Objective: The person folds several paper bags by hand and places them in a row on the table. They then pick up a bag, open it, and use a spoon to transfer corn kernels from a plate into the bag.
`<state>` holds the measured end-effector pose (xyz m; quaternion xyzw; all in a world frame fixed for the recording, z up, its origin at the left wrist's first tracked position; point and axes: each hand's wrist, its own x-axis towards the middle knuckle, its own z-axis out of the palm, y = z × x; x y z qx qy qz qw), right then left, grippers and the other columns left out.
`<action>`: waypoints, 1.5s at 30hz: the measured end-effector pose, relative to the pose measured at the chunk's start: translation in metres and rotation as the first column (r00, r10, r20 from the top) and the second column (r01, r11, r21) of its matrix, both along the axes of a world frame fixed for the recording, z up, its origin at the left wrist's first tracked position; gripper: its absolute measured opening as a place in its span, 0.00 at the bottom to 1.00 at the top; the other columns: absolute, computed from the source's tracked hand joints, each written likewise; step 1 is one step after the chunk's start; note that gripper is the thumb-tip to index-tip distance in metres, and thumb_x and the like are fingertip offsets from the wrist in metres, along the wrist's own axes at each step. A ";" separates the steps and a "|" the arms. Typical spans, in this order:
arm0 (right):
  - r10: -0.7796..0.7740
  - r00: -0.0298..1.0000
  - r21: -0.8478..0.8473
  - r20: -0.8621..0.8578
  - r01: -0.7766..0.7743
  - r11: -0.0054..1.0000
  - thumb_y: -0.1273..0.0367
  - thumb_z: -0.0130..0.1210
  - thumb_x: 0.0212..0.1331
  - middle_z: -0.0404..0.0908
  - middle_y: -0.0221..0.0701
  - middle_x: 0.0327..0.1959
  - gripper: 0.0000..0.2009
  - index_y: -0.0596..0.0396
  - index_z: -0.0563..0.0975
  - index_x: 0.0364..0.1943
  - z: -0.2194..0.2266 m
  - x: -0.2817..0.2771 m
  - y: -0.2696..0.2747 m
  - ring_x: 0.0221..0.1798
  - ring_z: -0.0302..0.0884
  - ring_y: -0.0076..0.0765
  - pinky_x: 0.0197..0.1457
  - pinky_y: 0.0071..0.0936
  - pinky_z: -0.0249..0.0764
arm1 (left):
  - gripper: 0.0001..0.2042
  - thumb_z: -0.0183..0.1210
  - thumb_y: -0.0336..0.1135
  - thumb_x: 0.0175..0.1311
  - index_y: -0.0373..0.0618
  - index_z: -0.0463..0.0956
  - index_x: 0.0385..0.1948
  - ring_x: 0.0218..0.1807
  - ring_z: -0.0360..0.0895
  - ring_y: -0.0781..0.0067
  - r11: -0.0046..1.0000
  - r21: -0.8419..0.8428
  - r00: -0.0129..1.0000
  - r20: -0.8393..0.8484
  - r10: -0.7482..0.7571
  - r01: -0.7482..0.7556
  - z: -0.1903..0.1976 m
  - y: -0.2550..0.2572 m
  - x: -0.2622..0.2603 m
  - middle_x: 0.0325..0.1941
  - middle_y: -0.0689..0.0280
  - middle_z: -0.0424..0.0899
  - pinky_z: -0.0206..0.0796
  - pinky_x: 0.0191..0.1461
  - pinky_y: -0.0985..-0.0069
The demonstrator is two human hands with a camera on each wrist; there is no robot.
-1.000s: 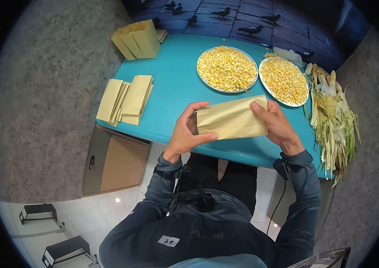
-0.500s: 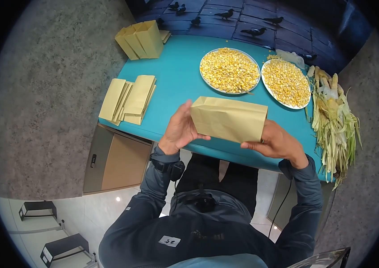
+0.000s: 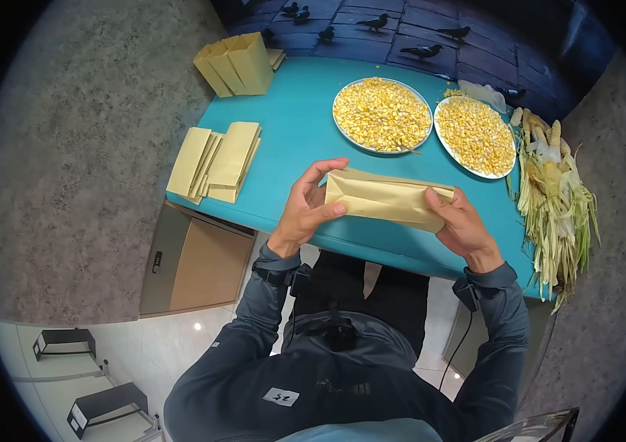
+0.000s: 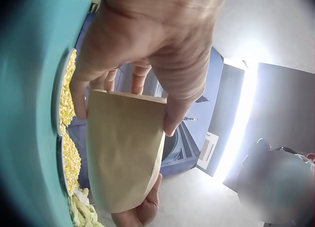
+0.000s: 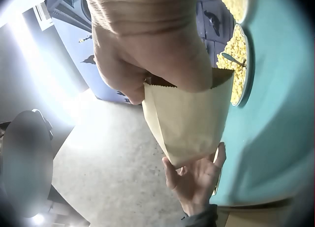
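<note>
A tan paper bag (image 3: 386, 197) is held level above the near part of the table, its narrow pleated side turned up in the head view. At the bag's closed bottom end, my left hand (image 3: 304, 208) holds it between thumb and fingers. My right hand (image 3: 464, 225) grips the other end, the thumb lying on the outside. In the right wrist view, fingers of the right hand (image 5: 152, 60) reach into the bag's zigzag-edged mouth, where they are hidden. The left hand (image 5: 194, 182) supports the bottom from below in that view.
Flat folded paper bags (image 3: 232, 158) lie at the table's left; several opened ones (image 3: 246, 65) stand behind them. Two plates of corn kernels (image 3: 381, 114) (image 3: 475, 136) sit toward the back right. Husks and cobs (image 3: 556, 177) hang over the right edge of the turquoise table (image 3: 291, 110).
The bag has turned from its broad face up to its narrow side up. Half a second ago the left hand's fingers were spread beside the bottom; now they hold it again.
</note>
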<state>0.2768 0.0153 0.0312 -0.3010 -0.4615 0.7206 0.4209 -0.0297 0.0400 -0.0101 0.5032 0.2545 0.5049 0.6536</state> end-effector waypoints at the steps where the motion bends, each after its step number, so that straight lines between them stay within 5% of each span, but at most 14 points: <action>1: 0.002 1.000 0.001 -0.002 -0.002 1.000 0.56 0.56 0.84 0.87 0.36 0.59 0.24 0.66 0.79 0.67 -0.001 0.002 0.002 0.56 0.84 0.24 0.63 0.29 0.81 | 0.45 0.82 0.40 0.55 0.40 0.67 0.74 0.76 0.74 0.60 1.000 0.001 1.000 -0.005 0.031 -0.031 -0.001 0.000 0.000 0.77 0.54 0.72 0.68 0.80 0.60; 7: 0.083 0.969 0.157 0.234 -0.121 0.980 0.53 0.56 0.83 0.87 0.35 0.60 0.26 0.63 0.78 0.68 -0.007 0.008 0.008 0.60 0.82 0.25 0.67 0.32 0.79 | 0.44 0.85 0.48 0.53 0.41 0.72 0.70 0.80 0.71 0.55 0.979 -0.147 0.982 0.150 -0.118 0.140 0.012 -0.007 -0.001 0.80 0.52 0.70 0.66 0.83 0.56; 10: 0.115 0.973 0.149 0.198 -0.146 0.978 0.52 0.57 0.83 0.86 0.35 0.63 0.27 0.61 0.76 0.71 -0.007 0.005 0.005 0.64 0.81 0.28 0.69 0.34 0.78 | 0.40 0.85 0.49 0.52 0.42 0.76 0.65 0.80 0.71 0.53 0.998 -0.060 0.999 0.040 -0.022 0.024 0.002 -0.003 -0.006 0.80 0.51 0.69 0.67 0.82 0.55; 12: 0.066 0.998 -0.018 0.002 -0.066 0.998 0.53 0.57 0.82 0.84 0.36 0.66 0.28 0.61 0.74 0.73 -0.006 0.004 0.003 0.68 0.80 0.31 0.71 0.36 0.77 | 0.36 0.85 0.43 0.52 0.42 0.78 0.63 0.79 0.71 0.55 0.999 -0.042 0.995 0.090 -0.030 0.034 -0.001 -0.001 -0.010 0.79 0.52 0.70 0.67 0.82 0.56; 20: 0.043 0.997 -0.146 -0.070 -0.053 0.988 0.55 0.53 0.85 0.83 0.38 0.67 0.26 0.64 0.74 0.70 -0.012 0.007 0.010 0.68 0.82 0.33 0.71 0.37 0.79 | 0.33 0.84 0.32 0.50 0.45 0.80 0.61 0.80 0.68 0.56 0.987 0.150 0.997 0.063 0.054 -0.062 -0.014 0.003 -0.013 0.83 0.52 0.61 0.66 0.82 0.58; 23: 0.061 0.998 -0.084 -0.032 -0.064 0.994 0.54 0.51 0.86 0.85 0.36 0.65 0.25 0.64 0.77 0.68 -0.008 0.003 0.008 0.65 0.84 0.31 0.68 0.33 0.80 | 0.38 0.84 0.33 0.50 0.45 0.75 0.67 0.81 0.67 0.55 0.986 0.164 0.990 0.144 -0.002 -0.022 -0.015 0.004 -0.016 0.84 0.53 0.60 0.64 0.84 0.57; 25: 0.062 0.998 -0.004 0.015 -0.062 0.998 0.54 0.49 0.86 0.86 0.34 0.63 0.25 0.64 0.79 0.66 -0.012 0.005 0.009 0.62 0.85 0.29 0.66 0.31 0.80 | 0.46 0.85 0.35 0.50 0.45 0.67 0.73 0.81 0.67 0.53 0.999 -0.048 0.907 0.421 0.015 0.006 -0.007 0.000 -0.010 0.83 0.52 0.61 0.61 0.85 0.56; 26: 0.120 0.989 0.036 0.089 -0.123 0.992 0.53 0.50 0.86 0.87 0.34 0.62 0.25 0.64 0.80 0.65 -0.024 0.012 0.014 0.62 0.84 0.28 0.66 0.29 0.79 | 0.46 0.85 0.35 0.50 0.45 0.67 0.73 0.81 0.67 0.53 0.999 -0.047 0.907 0.421 0.016 0.005 -0.003 -0.003 -0.008 0.83 0.52 0.61 0.61 0.85 0.56; 31: 0.154 0.909 0.118 0.389 -0.214 0.970 0.53 0.50 0.86 0.88 0.33 0.59 0.26 0.64 0.82 0.64 -0.025 0.020 0.016 0.63 0.81 0.28 0.67 0.29 0.76 | 0.49 0.84 0.34 0.53 0.48 0.60 0.77 0.81 0.67 0.52 0.993 -0.118 0.976 0.217 0.020 0.006 0.006 -0.008 -0.008 0.82 0.51 0.62 0.64 0.84 0.54; 34: 0.168 0.966 0.193 0.195 -0.206 0.959 0.53 0.51 0.85 0.88 0.35 0.61 0.25 0.64 0.82 0.64 -0.013 0.010 0.009 0.66 0.81 0.31 0.68 0.33 0.77 | 0.50 0.84 0.27 0.51 0.48 0.61 0.77 0.80 0.69 0.53 1.000 0.016 0.989 0.148 0.005 -0.007 0.002 -0.005 -0.011 0.83 0.51 0.62 0.68 0.82 0.54; 36: 0.081 0.989 -0.056 -0.122 -0.088 0.994 0.55 0.53 0.84 0.86 0.37 0.64 0.25 0.65 0.80 0.67 -0.003 0.004 0.005 0.68 0.82 0.33 0.70 0.35 0.78 | 0.51 0.85 0.26 0.49 0.49 0.61 0.76 0.80 0.69 0.52 0.995 0.099 0.995 0.099 0.020 -0.030 0.001 -0.004 -0.010 0.83 0.51 0.61 0.70 0.81 0.54; 39: 0.082 0.976 -0.190 -0.202 -0.121 0.974 0.57 0.55 0.83 0.84 0.39 0.69 0.25 0.65 0.77 0.71 -0.008 0.006 0.012 0.70 0.82 0.36 0.72 0.36 0.77 | 0.52 0.87 0.27 0.45 0.52 0.62 0.75 0.80 0.68 0.50 0.976 0.211 0.998 -0.006 0.056 -0.054 -0.001 -0.004 -0.011 0.85 0.49 0.59 0.72 0.80 0.52; 43: 0.158 0.975 -0.097 -0.155 -0.175 0.980 0.59 0.56 0.83 0.83 0.39 0.70 0.25 0.66 0.76 0.72 -0.020 0.014 0.016 0.69 0.81 0.36 0.72 0.36 0.77 | 0.61 0.90 0.29 0.39 0.57 0.57 0.80 0.81 0.68 0.49 0.964 0.258 0.990 -0.111 0.091 -0.060 -0.006 0.002 -0.013 0.86 0.47 0.57 0.76 0.77 0.50; 45: 0.149 0.986 0.101 0.069 -0.155 0.983 0.60 0.57 0.83 0.84 0.38 0.68 0.23 0.64 0.79 0.69 -0.014 0.014 0.013 0.68 0.82 0.33 0.70 0.35 0.77 | 0.62 0.89 0.36 0.44 0.57 0.53 0.83 0.81 0.68 0.49 0.971 0.231 0.996 -0.043 0.079 -0.067 -0.004 -0.001 -0.010 0.86 0.47 0.58 0.77 0.75 0.49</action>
